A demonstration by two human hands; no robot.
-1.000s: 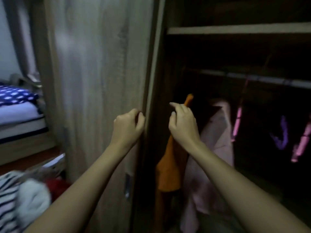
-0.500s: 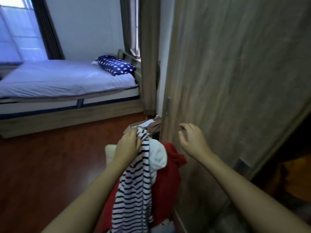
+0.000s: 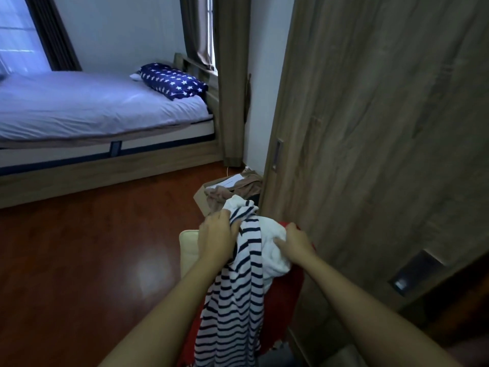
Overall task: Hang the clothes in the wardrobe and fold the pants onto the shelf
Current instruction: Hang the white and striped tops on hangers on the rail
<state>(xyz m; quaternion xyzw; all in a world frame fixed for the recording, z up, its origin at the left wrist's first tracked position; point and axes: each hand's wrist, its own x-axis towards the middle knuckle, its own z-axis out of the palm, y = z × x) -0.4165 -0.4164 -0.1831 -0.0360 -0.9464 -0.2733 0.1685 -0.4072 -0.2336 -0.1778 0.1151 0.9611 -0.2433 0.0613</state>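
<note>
**Beside the wardrobe door: striped top lifted from the pile**

Beside the wardrobe door (image 3: pixel 383 128), the left hand (image 3: pixel 215 241) is closed on a bunched upper fold of the striped top (image 3: pixel 238 300), which hangs limp over a red garment (image 3: pixel 280 295). The right hand (image 3: pixel 295 241) lies fingers spread on a white garment (image 3: pixel 272 250); whether it grips cannot be told. Judgement: the fabric is light, soft and floppy, not fragile, and likely to drag its neighbours. Best hold: collar or both shoulders, so it hangs straight for the hanger.
</note>
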